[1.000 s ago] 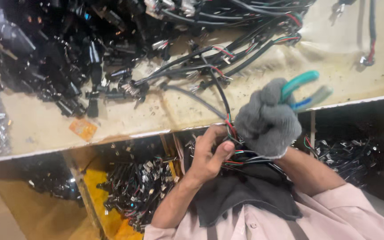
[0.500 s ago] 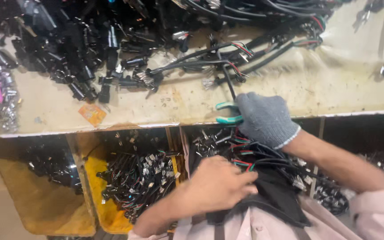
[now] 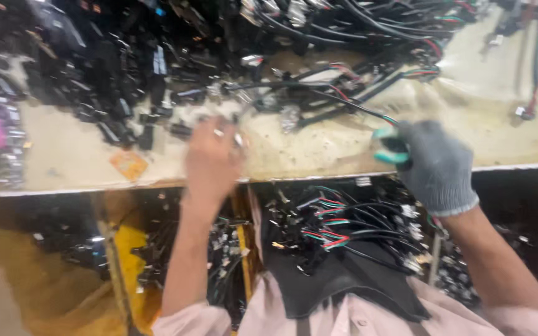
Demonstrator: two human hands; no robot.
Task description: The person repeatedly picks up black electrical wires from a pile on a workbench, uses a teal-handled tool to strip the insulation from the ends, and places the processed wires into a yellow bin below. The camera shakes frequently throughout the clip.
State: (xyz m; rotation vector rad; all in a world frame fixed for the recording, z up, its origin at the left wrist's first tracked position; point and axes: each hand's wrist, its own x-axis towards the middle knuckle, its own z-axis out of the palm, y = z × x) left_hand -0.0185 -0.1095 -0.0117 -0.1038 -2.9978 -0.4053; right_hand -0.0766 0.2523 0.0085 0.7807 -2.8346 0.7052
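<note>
Our gloved right hand (image 3: 434, 165) gripped teal-handled pliers (image 3: 388, 144); our bare left hand (image 3: 213, 152) blurred, fingers' state unclear, over the workbench (image 3: 319, 152).

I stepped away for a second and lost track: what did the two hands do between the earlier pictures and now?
The bare left hand left the wire bundle in the lap and reached up onto the bench, by the loose black connectors; it is blurred, so any grip is unclear. The gloved right hand came down from its raised position to the bench edge. It kept hold of the teal-handled pliers, and the bundle stayed in the lap.
</note>
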